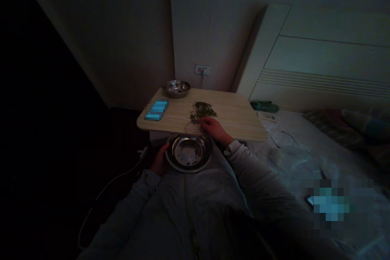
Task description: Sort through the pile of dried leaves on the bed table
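Note:
My left hand (160,160) grips the left rim of a shiny metal bowl (207,155) at my lap, just below the small table's front edge. A few dark bits lie inside this bowl. Over that edge, my right hand (212,126) has its fingers closed at the near side of a loose pile of small dark green grains (203,110). Beside its fingertips is a faint, clear, rounded thing (191,127); whether the fingers hold it is too dim to tell. The grains lie spread on the light wooden tabletop (237,115).
A second metal bowl (177,89) stands at the table's back left, with a lit phone (157,109) before it. To the right, the bed (292,130) bears a green bottle (265,106) and another lit screen (330,205). A white cable (102,189) runs along the left.

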`<action>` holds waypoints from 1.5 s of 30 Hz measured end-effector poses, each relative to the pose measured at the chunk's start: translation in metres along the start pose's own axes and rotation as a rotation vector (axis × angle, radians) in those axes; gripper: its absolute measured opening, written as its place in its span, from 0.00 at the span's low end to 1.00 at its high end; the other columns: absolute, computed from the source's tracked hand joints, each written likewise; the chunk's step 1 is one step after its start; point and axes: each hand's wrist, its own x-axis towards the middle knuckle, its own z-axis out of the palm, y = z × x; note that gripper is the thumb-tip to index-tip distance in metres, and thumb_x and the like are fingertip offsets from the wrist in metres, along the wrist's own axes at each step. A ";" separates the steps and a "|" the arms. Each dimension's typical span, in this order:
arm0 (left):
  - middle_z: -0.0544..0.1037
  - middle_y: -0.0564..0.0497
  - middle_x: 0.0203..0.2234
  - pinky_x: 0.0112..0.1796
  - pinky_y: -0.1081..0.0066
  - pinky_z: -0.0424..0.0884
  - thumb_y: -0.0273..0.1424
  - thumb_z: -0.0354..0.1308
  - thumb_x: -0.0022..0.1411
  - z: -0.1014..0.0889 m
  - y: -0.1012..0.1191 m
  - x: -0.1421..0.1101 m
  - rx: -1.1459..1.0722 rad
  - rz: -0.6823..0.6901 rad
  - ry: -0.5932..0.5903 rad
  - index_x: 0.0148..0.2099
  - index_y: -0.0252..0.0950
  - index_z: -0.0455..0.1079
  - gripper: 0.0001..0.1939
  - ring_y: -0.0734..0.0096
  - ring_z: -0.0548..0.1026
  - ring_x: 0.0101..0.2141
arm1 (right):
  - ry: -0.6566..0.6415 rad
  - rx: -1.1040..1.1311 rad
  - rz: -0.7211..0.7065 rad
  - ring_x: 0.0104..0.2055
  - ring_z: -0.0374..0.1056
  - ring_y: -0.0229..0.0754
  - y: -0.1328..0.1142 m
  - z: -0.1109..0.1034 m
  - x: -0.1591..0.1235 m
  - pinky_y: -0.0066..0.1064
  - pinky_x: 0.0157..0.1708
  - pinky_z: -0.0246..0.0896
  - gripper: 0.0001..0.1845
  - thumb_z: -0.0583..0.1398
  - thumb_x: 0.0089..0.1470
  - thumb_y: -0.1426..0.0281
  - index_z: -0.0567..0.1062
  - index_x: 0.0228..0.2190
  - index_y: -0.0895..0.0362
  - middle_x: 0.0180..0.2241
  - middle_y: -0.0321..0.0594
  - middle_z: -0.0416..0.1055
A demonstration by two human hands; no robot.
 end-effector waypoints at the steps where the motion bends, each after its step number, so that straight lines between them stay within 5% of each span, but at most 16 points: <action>1: 0.84 0.46 0.25 0.51 0.60 0.74 0.30 0.55 0.61 0.000 0.000 0.000 0.001 0.002 0.006 0.32 0.36 0.79 0.11 0.55 0.82 0.44 | 0.007 -0.002 -0.001 0.26 0.63 0.37 0.000 0.000 0.000 0.28 0.30 0.59 0.18 0.57 0.50 0.72 0.79 0.42 0.60 0.24 0.34 0.71; 22: 0.85 0.46 0.29 0.53 0.62 0.73 0.30 0.54 0.62 -0.004 0.000 0.000 0.011 0.021 -0.007 0.37 0.34 0.80 0.12 0.56 0.81 0.46 | 0.049 -0.018 -0.051 0.27 0.64 0.36 0.009 0.001 0.005 0.27 0.30 0.60 0.16 0.58 0.49 0.71 0.80 0.40 0.58 0.26 0.34 0.74; 45: 0.84 0.47 0.27 0.50 0.64 0.74 0.29 0.59 0.58 -0.005 0.000 0.002 -0.011 0.027 0.003 0.29 0.35 0.78 0.08 0.57 0.82 0.42 | 0.025 0.004 -0.040 0.28 0.62 0.37 0.010 0.002 0.000 0.28 0.32 0.58 0.17 0.58 0.48 0.71 0.80 0.40 0.58 0.26 0.34 0.73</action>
